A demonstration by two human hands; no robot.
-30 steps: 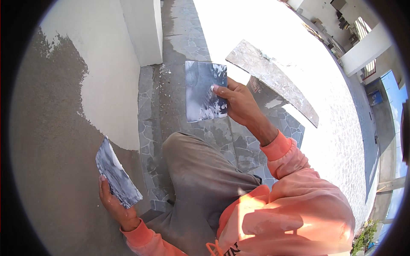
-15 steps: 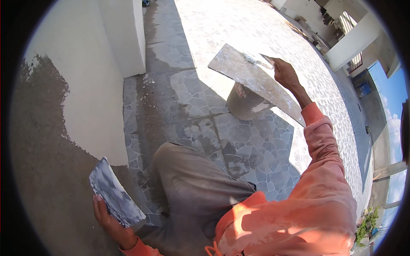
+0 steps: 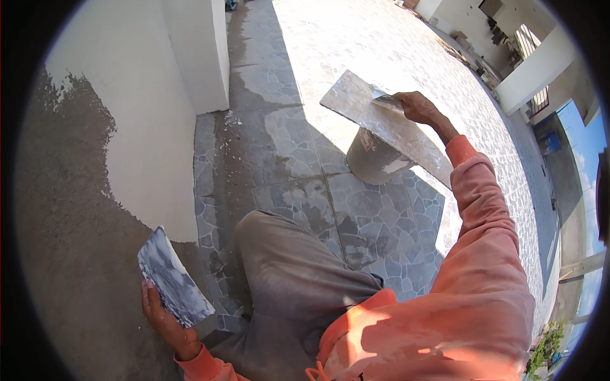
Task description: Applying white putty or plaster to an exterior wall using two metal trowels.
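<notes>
1. Head view, materials: wall [image 3: 146,159] has a smooth matte white layer that stops in a ragged edge against a rough, grainy grey surface [image 3: 67,171]. White pillar [image 3: 198,57] is square-edged and plain.
2. Floor [image 3: 375,213] is grey, in an irregular stone pattern with straight joints; dull smears over parts of it, pale flakes [image 3: 234,119] near the pillar foot. Far side is in hard sun (nearly blown out).
3. Flat plate [image 3: 173,276]: thin, four-sided, slightly bowed, dark grey face streaked with white paste, edges crusted.
4. Scraper [image 3: 387,100]: narrow sliver of metallic blade showing, rest hidden by the fingers.
5. Board [image 3: 403,136]: long, slab-like, mottled grey-beige, lying across the top of a round grey bucket [image 3: 375,162] (rim mostly covered).
6. Left hand [image 3: 166,320] grips the plate by its lower left edge; plate sits up and right of the fingers, tilted, in front of the grey surface.
7. Right hand [image 3: 422,109] is closed around the scraper; blade points left, over the board. Can't tell if they touch.
</notes>
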